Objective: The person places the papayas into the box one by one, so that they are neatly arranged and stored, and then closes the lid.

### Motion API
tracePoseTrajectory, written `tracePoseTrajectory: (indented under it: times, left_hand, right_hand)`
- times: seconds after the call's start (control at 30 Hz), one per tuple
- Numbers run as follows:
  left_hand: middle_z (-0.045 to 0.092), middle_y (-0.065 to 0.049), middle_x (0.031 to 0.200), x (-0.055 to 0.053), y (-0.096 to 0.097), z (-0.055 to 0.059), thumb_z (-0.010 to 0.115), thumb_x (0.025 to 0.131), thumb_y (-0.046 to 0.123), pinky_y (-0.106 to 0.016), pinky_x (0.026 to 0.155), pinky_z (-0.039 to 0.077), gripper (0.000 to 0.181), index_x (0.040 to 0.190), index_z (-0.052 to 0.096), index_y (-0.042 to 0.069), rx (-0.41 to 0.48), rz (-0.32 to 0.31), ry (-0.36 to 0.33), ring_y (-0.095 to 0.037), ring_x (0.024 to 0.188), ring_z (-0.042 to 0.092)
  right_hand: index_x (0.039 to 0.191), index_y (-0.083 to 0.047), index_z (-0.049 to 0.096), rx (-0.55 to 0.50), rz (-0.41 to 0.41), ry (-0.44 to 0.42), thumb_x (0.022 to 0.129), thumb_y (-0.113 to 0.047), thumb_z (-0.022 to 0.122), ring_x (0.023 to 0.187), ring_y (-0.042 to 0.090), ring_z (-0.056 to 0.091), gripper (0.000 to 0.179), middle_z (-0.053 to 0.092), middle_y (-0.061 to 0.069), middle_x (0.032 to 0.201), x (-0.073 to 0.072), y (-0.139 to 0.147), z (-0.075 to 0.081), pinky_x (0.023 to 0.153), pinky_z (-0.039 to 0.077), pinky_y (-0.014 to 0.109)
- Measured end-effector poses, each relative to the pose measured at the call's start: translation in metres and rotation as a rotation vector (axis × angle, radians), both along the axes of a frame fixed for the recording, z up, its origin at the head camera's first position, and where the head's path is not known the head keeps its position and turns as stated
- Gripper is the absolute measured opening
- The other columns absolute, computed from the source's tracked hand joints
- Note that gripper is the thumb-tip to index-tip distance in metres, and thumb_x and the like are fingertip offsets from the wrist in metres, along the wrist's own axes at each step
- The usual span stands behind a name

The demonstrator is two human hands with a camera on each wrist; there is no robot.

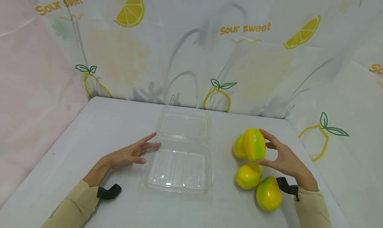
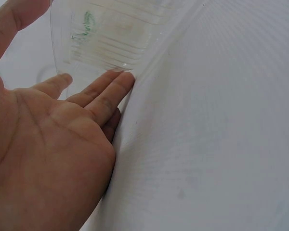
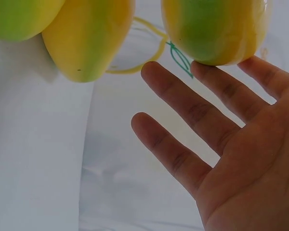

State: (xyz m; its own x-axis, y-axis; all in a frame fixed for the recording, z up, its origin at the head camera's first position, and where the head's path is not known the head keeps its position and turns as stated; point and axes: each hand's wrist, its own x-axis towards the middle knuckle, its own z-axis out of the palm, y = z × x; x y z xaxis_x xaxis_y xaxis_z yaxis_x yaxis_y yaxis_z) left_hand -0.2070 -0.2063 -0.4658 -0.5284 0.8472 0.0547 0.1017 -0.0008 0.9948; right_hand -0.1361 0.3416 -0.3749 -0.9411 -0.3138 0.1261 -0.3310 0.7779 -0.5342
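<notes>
2 sleeves, the left sleeve (image 1: 71,204) and the right sleeve (image 1: 312,208), sit nearest, with 2 black wrist mounts, 1 at each cuff. Beyond the right mount's tip lies the nearest mango (image 1: 269,193), yellow and green, and just past it the second mango (image 1: 249,176); both rest clear of the fingers.

The left hand (image 1: 128,154) has its fingers extended and spread, beside the left edge of a clear plastic clamshell container (image 1: 176,169). The left wrist view alone shows the palm, with fingertips at the foot of the ribbed wall; I cannot tell whether they touch it.

The right hand (image 1: 282,158) pinches the third mango (image 1: 254,145) at its right side, thumb low and fingers high. The right wrist view leaves out the thumb but shows 2 fingertips against the fruit and 2 fingers stretched free.

The fourth mango (image 1: 238,147) is partly hidden behind the third. That makes 4 mangoes and 1 container, whose lid (image 1: 183,125) lies folded back on the white table (image 1: 104,128). Farthest is the backdrop (image 1: 269,71), printed with 2 lemon wedges and 3 outlined lemons.
</notes>
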Motion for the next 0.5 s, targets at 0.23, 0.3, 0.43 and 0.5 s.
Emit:
tracePoseTrajectory:
  times: [0.23, 0.3, 0.43, 0.5]
  left_hand:
    - [0.013, -0.026, 0.161, -0.0011, -0.001, -0.0011, 0.052, 0.095, -0.003, -0.015, 0.109, 0.031, 0.089, 0.157, -0.01, 0.012, 0.002, 0.001, -0.002, -0.002, 0.145, 0.028]
    - [0.013, -0.026, 0.161, -0.0011, -0.0012, -0.001, 0.051, 0.095, -0.003, -0.016, 0.109, 0.032, 0.089, 0.157, -0.011, 0.012, 0.003, 0.0, -0.008, -0.002, 0.145, 0.027]
    - [0.013, -0.027, 0.161, -0.0007, -0.0013, -0.001, 0.051, 0.095, -0.003, -0.018, 0.108, 0.033, 0.088, 0.157, -0.011, 0.012, 0.006, -0.006, -0.009, -0.004, 0.146, 0.028]
    - [0.013, -0.027, 0.161, -0.0008, -0.0011, -0.0013, 0.051, 0.095, -0.003, -0.018, 0.108, 0.033, 0.088, 0.157, -0.011, 0.011, 0.009, -0.009, -0.004, -0.004, 0.146, 0.027]
  right_hand:
    - [0.157, -0.025, 0.022, 0.009, 0.016, 0.032, 0.076, -0.025, 0.085, 0.112, 0.038, 0.059, 0.103, 0.039, 0.017, 0.152, 0.0016, -0.0035, 0.0024, 0.091, 0.044, 0.065]
    - [0.157, -0.024, 0.023, 0.01, 0.023, 0.042, 0.076, -0.024, 0.086, 0.111, 0.036, 0.059, 0.102, 0.04, 0.016, 0.152, 0.0018, -0.0046, 0.0032, 0.091, 0.044, 0.065]
    - [0.156, -0.024, 0.024, 0.008, 0.023, 0.043, 0.075, -0.024, 0.086, 0.11, 0.035, 0.059, 0.102, 0.04, 0.014, 0.153, 0.0022, -0.0063, 0.0049, 0.091, 0.044, 0.065]
    - [0.156, -0.025, 0.023, 0.006, 0.02, 0.031, 0.075, -0.025, 0.086, 0.111, 0.035, 0.059, 0.103, 0.039, 0.014, 0.153, 0.0024, -0.0063, 0.0053, 0.092, 0.043, 0.066]
